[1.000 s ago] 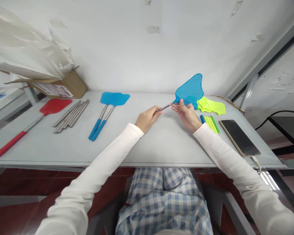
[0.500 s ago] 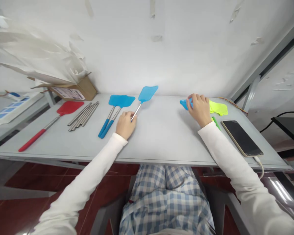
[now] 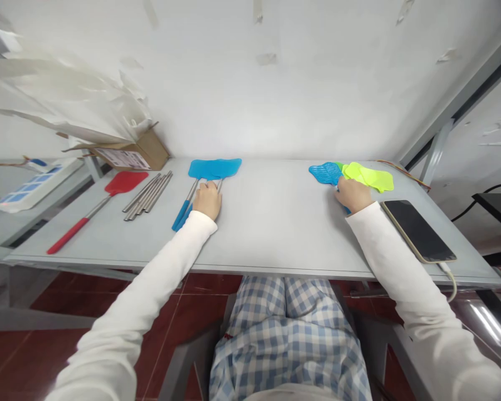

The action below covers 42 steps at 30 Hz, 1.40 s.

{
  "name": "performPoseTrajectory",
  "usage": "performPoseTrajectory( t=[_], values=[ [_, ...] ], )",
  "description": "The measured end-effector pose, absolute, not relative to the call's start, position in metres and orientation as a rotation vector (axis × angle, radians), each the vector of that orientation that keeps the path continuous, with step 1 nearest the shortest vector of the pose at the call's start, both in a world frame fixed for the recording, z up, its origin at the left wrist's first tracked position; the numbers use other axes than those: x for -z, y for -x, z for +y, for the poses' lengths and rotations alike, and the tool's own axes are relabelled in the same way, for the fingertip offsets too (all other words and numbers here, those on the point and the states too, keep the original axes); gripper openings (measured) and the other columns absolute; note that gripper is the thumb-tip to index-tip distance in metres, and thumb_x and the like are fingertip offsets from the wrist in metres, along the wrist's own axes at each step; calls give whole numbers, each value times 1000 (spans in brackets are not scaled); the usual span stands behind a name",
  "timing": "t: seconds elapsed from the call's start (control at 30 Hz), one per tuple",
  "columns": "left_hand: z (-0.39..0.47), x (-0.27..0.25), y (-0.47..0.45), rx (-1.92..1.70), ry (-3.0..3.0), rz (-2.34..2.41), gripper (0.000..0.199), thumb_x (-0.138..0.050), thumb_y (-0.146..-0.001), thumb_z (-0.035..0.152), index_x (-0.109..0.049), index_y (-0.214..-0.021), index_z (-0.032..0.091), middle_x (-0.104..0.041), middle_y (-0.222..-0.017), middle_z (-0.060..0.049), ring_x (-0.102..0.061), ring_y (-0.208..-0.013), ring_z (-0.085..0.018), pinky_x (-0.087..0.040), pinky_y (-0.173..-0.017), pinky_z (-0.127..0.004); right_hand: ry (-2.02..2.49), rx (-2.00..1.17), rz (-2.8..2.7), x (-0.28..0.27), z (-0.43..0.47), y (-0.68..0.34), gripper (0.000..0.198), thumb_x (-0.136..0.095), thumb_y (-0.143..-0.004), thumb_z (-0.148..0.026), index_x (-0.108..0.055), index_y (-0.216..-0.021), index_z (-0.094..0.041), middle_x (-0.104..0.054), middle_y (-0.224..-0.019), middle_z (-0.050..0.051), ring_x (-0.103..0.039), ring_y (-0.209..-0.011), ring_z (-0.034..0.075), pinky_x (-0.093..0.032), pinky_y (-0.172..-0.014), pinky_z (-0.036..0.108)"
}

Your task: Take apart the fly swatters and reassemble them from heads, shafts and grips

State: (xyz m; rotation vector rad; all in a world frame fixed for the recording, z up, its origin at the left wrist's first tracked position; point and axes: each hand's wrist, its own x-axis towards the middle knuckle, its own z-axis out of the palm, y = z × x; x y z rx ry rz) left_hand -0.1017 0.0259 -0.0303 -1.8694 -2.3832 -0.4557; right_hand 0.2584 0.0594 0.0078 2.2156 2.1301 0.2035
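My left hand is closed round the shaft of a blue fly swatter, whose head overlaps other blue swatter heads. Blue handles of the swatters lying there show to the left of the hand. On the right, my right hand closes over the lower end of a textured blue fly swatter head. A bit of blue pokes out below its fingers; the grip itself is partly hidden. Lime-yellow swatter heads lie beside and behind this hand, with some green between them.
A red fly swatter and several metal tubes lie on the left of the grey table. Behind them stands an opened cardboard box. At right is a phone with a white cable. A white wall rises behind.
My left hand has moved left, laying its blue swatter down against the other blue ones. My right hand has shifted toward me, uncovering more of the blue head and the lime-yellow ones.
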Motion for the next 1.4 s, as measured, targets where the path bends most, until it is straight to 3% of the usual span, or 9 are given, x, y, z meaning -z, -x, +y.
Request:
performPoseTrajectory(
  t=[0.17, 0.33, 0.43, 0.57, 0.73, 1.03, 1.2, 1.3, 1.4],
  values=[
    [18, 25, 106, 535, 1838, -2382, 43, -46, -88, 35, -55, -120, 7, -55, -122, -27, -52, -120, -39, -40, -104, -52, -2113, -222, 2217, -9, 50, -252, 31, -42, -91, -12, -58, -118, -9, -69, -106, 19, -67, -97, 29, -43, -71, 32],
    [-4, 11, 165, 682, 1663, -2435, 32, -44, -88, 27, -58, -110, 9, -60, -113, -21, -50, -122, -33, -38, -108, -49, -1945, -263, 2424, -6, 36, -227, 31, -37, -96, -15, -56, -121, -12, -67, -112, 17, -66, -99, 27, -39, -69, 30],
    [-21, 2, 190, 778, 1647, -2574, 27, -43, -87, 29, -60, -103, 14, -65, -105, -12, -57, -106, -25, -43, -103, -43, -1799, -255, 2512, -2, 30, -216, 31, -37, -96, -15, -56, -120, -12, -65, -113, 17, -64, -99, 26, -40, -73, 31],
    [-39, 6, 181, 754, 2140, -2615, 39, -49, -84, 49, -65, -103, 19, -65, -102, -6, -60, -88, -21, -49, -95, -40, -1751, -281, 2540, 3, 30, -215, 32, -35, -96, -14, -59, -117, -11, -63, -114, 18, -61, -102, 27, -40, -78, 32],
    [-37, 23, 165, 528, 2350, -2308, 35, -48, -82, 35, -66, -108, 20, -60, -105, -9, -60, -92, -23, -47, -99, -43, -1921, -358, 2479, 9, 36, -224, 34, -35, -94, -14, -58, -118, -7, -58, -117, 22, -56, -109, 32, -42, -77, 34],
    [16, 35, 123, 654, 2210, -2165, 32, -42, -88, 18, -66, -109, 16, -62, -109, -14, -58, -112, -28, -44, -105, -44, -1994, -365, 2423, 19, 43, -232, 34, -31, -96, -19, -57, -113, -5, -58, -112, 22, -58, -101, 32, -41, -74, 35],
    [19, 28, 112, 740, 2215, -2271, 42, -45, -92, 32, -58, -127, 12, -55, -129, -19, -52, -126, -29, -41, -109, -45, -1963, -423, 2439, 23, 44, -231, 33, -31, -95, -18, -56, -112, -5, -58, -112, 23, -56, -100, 31, -38, -80, 38],
    [-13, 23, 120, 877, 2365, -2230, 53, -42, -94, 43, -49, -139, 16, -46, -146, -16, -45, -136, -26, -39, -112, -42, -1951, -435, 2439, 25, 43, -230, 34, -29, -95, -17, -55, -112, -4, -58, -111, 24, -55, -99, 31, -37, -79, 37],
    [-56, 20, 132, 907, 2376, -2246, 47, -40, -94, 48, -57, -129, 21, -47, -147, -11, -40, -141, -25, -34, -117, -42, -1936, -439, 2440, 25, 41, -228, 34, -27, -95, -16, -55, -112, -4, -58, -110, 24, -54, -99, 31, -36, -78, 36]
  ],
)
